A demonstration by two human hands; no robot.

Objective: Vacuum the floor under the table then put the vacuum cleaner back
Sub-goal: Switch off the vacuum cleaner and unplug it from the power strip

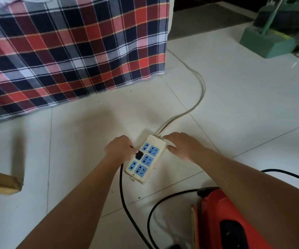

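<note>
Left hand [120,150] fingers pinch black plug [139,154] at power strip [146,158] left socket; right hand [182,146], fingers spread, braces strip's right edge. Red vacuum cleaner [224,218] nearer.

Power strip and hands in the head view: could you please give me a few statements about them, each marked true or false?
1. The left hand grips the black plug at the power strip. True.
2. The right hand holds the red vacuum cleaner. False: it rests open beside the strip's far end.
3. The strip lies on the white tiled floor. True.
4. The strip's sockets are red. False: they are blue.
5. A plaid cloth hangs nearly to the floor. True.
</note>
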